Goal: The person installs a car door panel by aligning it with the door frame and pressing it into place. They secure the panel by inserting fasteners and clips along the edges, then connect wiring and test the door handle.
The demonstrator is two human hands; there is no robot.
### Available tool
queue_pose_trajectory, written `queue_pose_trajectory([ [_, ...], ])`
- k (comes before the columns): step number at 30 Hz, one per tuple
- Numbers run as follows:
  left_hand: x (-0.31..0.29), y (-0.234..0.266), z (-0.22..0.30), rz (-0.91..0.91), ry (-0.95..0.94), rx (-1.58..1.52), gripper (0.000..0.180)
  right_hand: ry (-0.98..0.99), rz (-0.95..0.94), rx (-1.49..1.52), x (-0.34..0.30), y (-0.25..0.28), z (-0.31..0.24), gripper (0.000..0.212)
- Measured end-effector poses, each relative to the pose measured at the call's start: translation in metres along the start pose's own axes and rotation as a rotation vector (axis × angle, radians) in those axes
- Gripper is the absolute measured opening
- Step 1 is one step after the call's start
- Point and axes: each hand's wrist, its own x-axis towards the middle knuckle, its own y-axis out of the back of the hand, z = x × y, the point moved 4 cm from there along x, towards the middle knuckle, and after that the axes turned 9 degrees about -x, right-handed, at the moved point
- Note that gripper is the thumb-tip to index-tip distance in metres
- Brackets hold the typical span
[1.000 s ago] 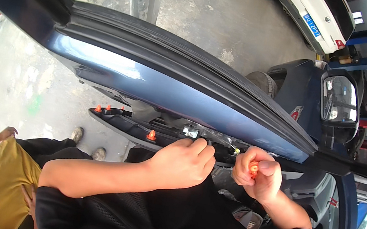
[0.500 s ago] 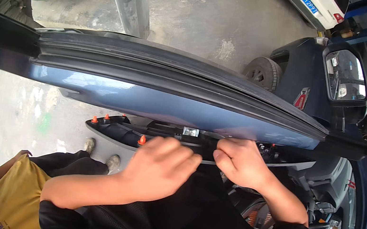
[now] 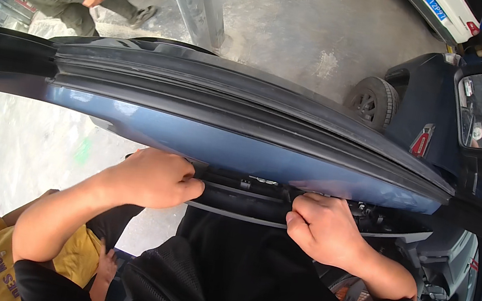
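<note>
Head view: my left fingers [image 3: 180, 170] and right fingers [image 3: 309, 207] curl tight, pinching the black trim panel [image 3: 242, 205] that runs between them, blue door [image 3: 210, 144] just beyond, so I'd best guide both sides evenly (no twisting).

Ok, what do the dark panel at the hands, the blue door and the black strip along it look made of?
Dark panel: probably moulded plastic; mostly matte black, with shaped recesses.
Blue door: likely painted metal; glossy, with bright reflections.
Black strip: perhaps rubber, possibly plastic; dull sheen, long grooves.
</note>
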Motion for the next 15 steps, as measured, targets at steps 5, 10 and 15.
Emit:
queue_pose_trajectory([
  [5, 0.002, 0.001, 0.013, 0.076, -0.127, 0.187, 0.035, 0.054, 0.049, 0.007, 0.001, 0.001, 0.0, 0.022],
  [10, 0.011, -0.003, 0.027, -0.127, 0.098, 0.346, 0.041, 0.083, 0.031, -0.013, 0.0, -0.003, 0.002, 0.023],
  [15, 0.018, -0.003, 0.044, -0.391, 0.219, 0.443, 0.048, 0.074, -0.028, 0.018, -0.003, -0.008, 0.004, 0.021],
])
